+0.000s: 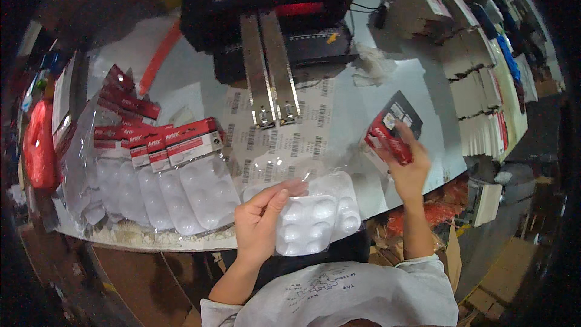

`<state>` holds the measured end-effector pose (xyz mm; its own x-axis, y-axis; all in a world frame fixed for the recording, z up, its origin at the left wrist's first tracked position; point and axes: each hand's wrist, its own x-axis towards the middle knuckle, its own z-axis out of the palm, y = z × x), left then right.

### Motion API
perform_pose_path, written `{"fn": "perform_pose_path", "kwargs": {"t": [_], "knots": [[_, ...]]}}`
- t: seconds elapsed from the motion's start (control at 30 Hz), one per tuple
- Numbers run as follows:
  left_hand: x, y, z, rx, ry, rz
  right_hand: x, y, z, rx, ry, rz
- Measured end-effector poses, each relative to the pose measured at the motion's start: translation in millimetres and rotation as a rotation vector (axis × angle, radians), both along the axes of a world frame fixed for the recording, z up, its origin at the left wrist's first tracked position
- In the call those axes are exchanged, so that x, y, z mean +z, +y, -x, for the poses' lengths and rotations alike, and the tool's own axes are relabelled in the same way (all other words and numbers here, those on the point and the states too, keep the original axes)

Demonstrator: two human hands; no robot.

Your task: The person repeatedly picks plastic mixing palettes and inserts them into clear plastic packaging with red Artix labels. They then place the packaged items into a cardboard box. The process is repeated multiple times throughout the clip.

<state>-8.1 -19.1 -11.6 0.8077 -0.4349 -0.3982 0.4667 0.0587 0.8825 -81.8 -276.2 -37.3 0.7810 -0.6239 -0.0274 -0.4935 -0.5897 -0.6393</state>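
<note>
My left hand (257, 224) pinches the top of a clear bag with a white plastic palette (308, 224) of round wells inside, in front of my chest at the table's near edge. Partly behind it lies another white palette (348, 203). Off to the right, my right hand (408, 169) has its fingers over a red and black header card (387, 122) and grips its lower part. The fingers are slightly blurred. A pale card edge shows under that card.
Bagged palettes with red header cards (193, 142) overlap at the left. A black machine with two metal rails (269, 66) stands at the back, above a sheet of barcode labels (266, 160). Stacked cards (478, 94) line the right side; crumpled clear plastic (372, 63) lies near the machine.
</note>
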Motion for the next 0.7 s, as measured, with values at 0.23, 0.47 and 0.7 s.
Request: {"fn": "perform_pose_path", "kwargs": {"t": [0.23, 0.47, 0.7], "knots": [[5.4, 1.0, 9.2, -0.12, -0.189, -0.2, 65.5, 49.3, -45.7, 0.704, -0.081, -0.431], [6.1, 6.9, 5.1, -0.072, -0.349, -0.294, 63.2, 60.8, -68.6, 0.793, 0.147, -0.447], [0.9, 3.7, 5.5, -0.044, -0.407, -0.331, 57.1, 54.2, -74.5, 0.89, 0.083, -0.342]]}}
